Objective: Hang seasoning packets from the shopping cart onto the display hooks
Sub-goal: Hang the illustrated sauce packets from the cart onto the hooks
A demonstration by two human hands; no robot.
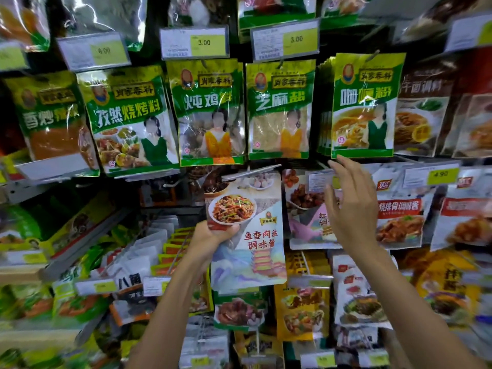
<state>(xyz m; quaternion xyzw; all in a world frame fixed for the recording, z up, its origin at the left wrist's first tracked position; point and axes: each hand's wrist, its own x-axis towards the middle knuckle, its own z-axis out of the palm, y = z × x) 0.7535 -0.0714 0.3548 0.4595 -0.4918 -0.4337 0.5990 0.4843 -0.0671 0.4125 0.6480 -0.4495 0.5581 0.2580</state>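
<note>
Forearms: left forearm (165,302) and right forearm (399,288), both bare, extended from the bottom edge toward the display.
Left hand: left hand (213,235) gripped the seasoning packet by its left edge, with the thumb across the front and the fingers hidden behind.
Held item: seasoning packet (250,243), upright, in front of the middle row. It was a pale pouch picturing a plate of shredded stir-fry, with red lettering 鱼香肉丝调味酱 and a small brand badge too soft to read. Its top edge sat just under a grey rail (253,171).
Right hand: right hand (348,209) was spread wide, fingers straight, holding nothing. Its fingertips (339,161) were just below the bottom edge of the 咖喱粉 packet.
Upper row, left to right: green-and-yellow pouches of matching design, hung side by side.
- 孜然烧烤料 packet (127,118)
- 炖鸡料 packet (210,110)
- 芝麻盐 packet (279,107)
- 咖喱粉 packet (364,102), which fronted a stack of the same

Price tags above that row: 6.00 tag (93,51), first 3.00 tag (195,43), second 3.00 tag (285,39).
Middle row, right: 烧排骨调味酱 pouch (399,209), red-banded, with a 双汇 logo at its top corner. The 4.90 tag (431,177) was just above it.
Lower left: 八角 label (129,282), in black characters on white.
Lowest rows: assorted pouches, writing too blurred to read.
</note>
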